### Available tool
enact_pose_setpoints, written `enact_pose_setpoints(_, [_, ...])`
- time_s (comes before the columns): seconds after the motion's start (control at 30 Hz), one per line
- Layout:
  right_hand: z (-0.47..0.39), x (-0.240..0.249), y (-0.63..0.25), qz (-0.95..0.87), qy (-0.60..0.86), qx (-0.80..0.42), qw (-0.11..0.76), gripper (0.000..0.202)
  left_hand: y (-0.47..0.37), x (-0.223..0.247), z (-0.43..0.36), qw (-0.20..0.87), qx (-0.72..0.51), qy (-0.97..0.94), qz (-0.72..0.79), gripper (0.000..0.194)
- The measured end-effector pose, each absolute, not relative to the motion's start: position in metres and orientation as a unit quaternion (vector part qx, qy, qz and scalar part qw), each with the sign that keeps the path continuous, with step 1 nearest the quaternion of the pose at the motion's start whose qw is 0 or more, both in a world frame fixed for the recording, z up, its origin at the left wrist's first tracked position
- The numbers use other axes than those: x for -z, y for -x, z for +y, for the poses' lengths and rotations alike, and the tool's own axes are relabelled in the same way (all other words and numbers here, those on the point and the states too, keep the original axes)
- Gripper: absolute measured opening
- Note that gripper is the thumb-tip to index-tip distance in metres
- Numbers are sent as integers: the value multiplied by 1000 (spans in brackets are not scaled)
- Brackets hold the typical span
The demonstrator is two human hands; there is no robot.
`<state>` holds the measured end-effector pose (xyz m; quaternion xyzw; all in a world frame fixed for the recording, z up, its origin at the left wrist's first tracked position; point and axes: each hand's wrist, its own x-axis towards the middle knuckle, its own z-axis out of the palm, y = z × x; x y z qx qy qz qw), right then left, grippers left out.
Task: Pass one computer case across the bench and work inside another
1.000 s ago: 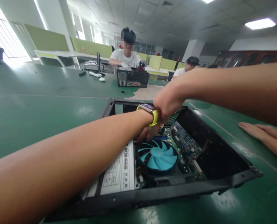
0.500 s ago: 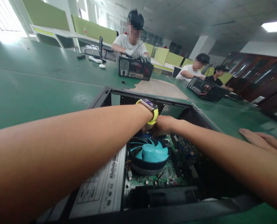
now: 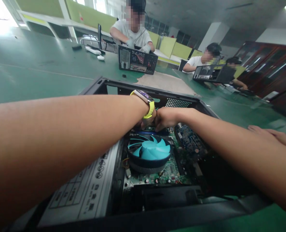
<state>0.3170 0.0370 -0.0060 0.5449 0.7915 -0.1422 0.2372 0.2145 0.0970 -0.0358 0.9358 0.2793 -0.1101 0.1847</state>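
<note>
In front of me lies an open computer case [image 3: 229,206] with its motherboard [image 3: 165,180] showing. Both my hands reach inside, beyond the round CPU cooler with turquoise fan blades [image 3: 154,148]. My left hand [image 3: 146,122], below a wristwatch [image 3: 144,96] on a yellow strap, is bent down near a long blue strip [image 3: 146,132]; its fingers are mostly hidden. Close beside it, my right hand [image 3: 168,116] has its fingers curled and pressed together over the far end of the board. Whatever lies between those fingertips is hidden.
A labelled power supply [image 3: 85,190] fills the case's left side. Another person's hand [image 3: 273,133] rests on the green table [image 3: 48,80] at right. Across it, people work at other computer cases [image 3: 138,59]. A cardboard sheet [image 3: 167,82] lies behind my case.
My view has shifted, so my case sits slightly higher and further left. My right hand's curled fingers show more clearly beside the left. The case at far right has been tipped more upright.
</note>
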Motion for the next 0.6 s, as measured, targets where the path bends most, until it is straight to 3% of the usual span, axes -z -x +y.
enact_pose_setpoints(0.17, [33, -2, -327, 729, -595, 249, 229, 22, -212, 5, 79, 172, 264, -916, 250, 11])
enact_pose_setpoints(0.37, [37, 8, -341, 660, -646, 322, 210, 25, -220, 9, 89, 170, 290, -915, 222, 13])
enact_pose_setpoints(0.6, [40, 6, -338, 654, -659, 288, 234, 24, -225, 18, 105, 166, 266, -919, 237, 1])
